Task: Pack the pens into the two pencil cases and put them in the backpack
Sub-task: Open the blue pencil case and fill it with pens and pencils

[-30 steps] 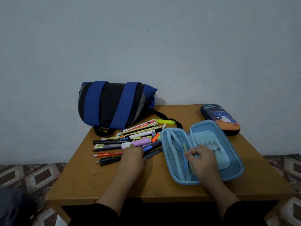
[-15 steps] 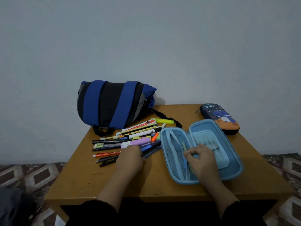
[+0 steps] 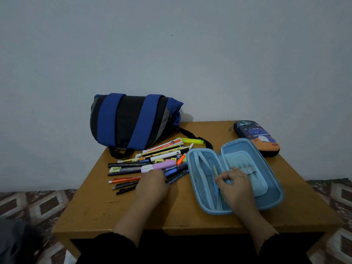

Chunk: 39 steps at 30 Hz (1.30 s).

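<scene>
1. Plain grey-blue wall is seen behind a wooden table (image 3: 99,208), with patterned floor covering at both sides.
2. A blue and black backpack (image 3: 131,121) lies on its side at the table's far left corner, against the wall; whether it is unzipped cannot be told.
3. A loose pile of pens (image 3: 152,161), markers and highlighters is spread in front of the backpack, a purple highlighter (image 3: 158,166) and a yellow highlighter (image 3: 191,141) among them.
4. The left hand (image 3: 152,185) is laid on the near edge of the pile with fingers curled down onto dark pens; whether one is actually gripped cannot be told.
5. The light blue pencil case (image 3: 274,180) lies open and flat at the near right. The right hand (image 3: 235,184) is held over its mesh side with fingers bent, and something thin seems to be pinched there, though the fingertips are hidden.
6. Only a few slim items are made out behind the mesh, so packing is judged to be at an early stage.
7. The dark printed pencil case (image 3: 257,137) sits closed at the far right, apparently untouched; its contents are hidden.
8. Left to be done: most pens packed, both cases zipped and placed in the backpack.
</scene>
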Each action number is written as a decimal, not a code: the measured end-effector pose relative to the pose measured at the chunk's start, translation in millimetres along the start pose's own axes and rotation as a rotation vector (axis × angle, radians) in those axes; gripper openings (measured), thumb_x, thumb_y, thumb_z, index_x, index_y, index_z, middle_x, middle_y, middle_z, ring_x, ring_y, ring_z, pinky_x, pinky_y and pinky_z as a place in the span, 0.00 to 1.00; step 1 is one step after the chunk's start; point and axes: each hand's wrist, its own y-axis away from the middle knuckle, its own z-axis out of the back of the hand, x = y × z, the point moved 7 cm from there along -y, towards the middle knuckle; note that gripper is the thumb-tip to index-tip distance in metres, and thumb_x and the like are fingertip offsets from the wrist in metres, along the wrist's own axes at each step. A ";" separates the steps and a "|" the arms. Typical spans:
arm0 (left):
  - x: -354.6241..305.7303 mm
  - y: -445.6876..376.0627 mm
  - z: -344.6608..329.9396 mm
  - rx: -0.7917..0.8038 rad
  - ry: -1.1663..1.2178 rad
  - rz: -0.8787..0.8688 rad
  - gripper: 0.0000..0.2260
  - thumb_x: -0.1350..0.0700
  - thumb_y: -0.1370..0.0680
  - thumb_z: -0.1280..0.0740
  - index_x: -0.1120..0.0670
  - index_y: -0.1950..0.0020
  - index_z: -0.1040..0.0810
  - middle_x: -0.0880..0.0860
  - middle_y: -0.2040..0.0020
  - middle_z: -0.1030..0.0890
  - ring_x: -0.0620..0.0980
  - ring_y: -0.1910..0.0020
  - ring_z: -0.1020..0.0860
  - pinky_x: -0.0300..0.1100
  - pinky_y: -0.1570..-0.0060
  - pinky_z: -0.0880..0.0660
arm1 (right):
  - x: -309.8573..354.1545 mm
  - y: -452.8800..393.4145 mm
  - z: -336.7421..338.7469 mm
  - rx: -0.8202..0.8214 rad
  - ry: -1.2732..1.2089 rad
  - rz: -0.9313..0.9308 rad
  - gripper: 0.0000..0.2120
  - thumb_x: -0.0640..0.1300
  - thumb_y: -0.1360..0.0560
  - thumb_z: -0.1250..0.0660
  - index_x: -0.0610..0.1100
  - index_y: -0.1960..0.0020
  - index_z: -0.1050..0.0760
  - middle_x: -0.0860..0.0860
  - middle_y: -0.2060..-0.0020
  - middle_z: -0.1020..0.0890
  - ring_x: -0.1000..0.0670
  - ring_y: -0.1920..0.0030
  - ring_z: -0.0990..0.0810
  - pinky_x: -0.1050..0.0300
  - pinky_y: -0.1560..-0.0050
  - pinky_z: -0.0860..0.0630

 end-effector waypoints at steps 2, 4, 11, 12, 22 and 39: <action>0.3 -0.7 0.3 0.024 0.005 0.007 0.09 0.52 0.23 0.32 0.51 0.45 0.20 0.50 0.55 0.20 0.46 0.57 0.21 0.41 0.55 0.21 | -0.4 0.1 0.3 -0.005 -0.004 0.004 0.08 0.43 0.28 0.28 0.48 0.66 0.23 0.53 0.56 0.24 0.47 0.33 0.32 0.47 0.29 0.40; 1.5 -1.7 0.0 0.034 0.008 0.017 0.08 0.52 0.23 0.32 0.51 0.46 0.20 0.50 0.55 0.20 0.47 0.57 0.21 0.42 0.54 0.21 | -1.1 -0.2 0.2 -0.006 -0.007 0.008 0.08 0.44 0.28 0.28 0.48 0.66 0.23 0.53 0.56 0.23 0.48 0.33 0.32 0.47 0.29 0.40; 1.5 1.5 0.9 0.035 -0.008 0.028 0.09 0.51 0.24 0.32 0.51 0.45 0.21 0.50 0.55 0.20 0.47 0.56 0.21 0.43 0.53 0.21 | -4.5 -1.1 -1.6 0.002 -0.002 -0.004 0.07 0.45 0.28 0.29 0.47 0.64 0.22 0.48 0.47 0.19 0.49 0.31 0.33 0.48 0.29 0.40; 1.3 1.5 0.9 0.050 -0.009 0.034 0.09 0.51 0.23 0.32 0.51 0.45 0.21 0.50 0.54 0.20 0.47 0.56 0.21 0.43 0.53 0.21 | -4.4 -1.0 -1.2 0.002 -0.004 -0.005 0.07 0.45 0.28 0.28 0.47 0.64 0.22 0.49 0.47 0.19 0.49 0.31 0.33 0.48 0.29 0.40; 1.0 4.0 5.4 0.071 0.058 0.046 0.06 0.53 0.23 0.33 0.51 0.47 0.22 0.50 0.55 0.20 0.47 0.56 0.21 0.43 0.52 0.22 | -4.0 -0.9 -1.9 0.011 0.002 -0.011 0.07 0.45 0.28 0.29 0.47 0.64 0.22 0.52 0.52 0.21 0.49 0.31 0.33 0.48 0.29 0.39; -67.6 21.6 13.6 0.195 0.580 -0.049 0.07 0.54 0.24 0.30 0.59 0.56 0.20 0.56 0.63 0.18 0.49 0.69 0.22 0.46 0.60 0.19 | -5.4 -2.4 -2.5 -0.016 -0.021 -0.006 0.08 0.44 0.28 0.29 0.48 0.66 0.23 0.52 0.53 0.21 0.48 0.33 0.32 0.49 0.30 0.38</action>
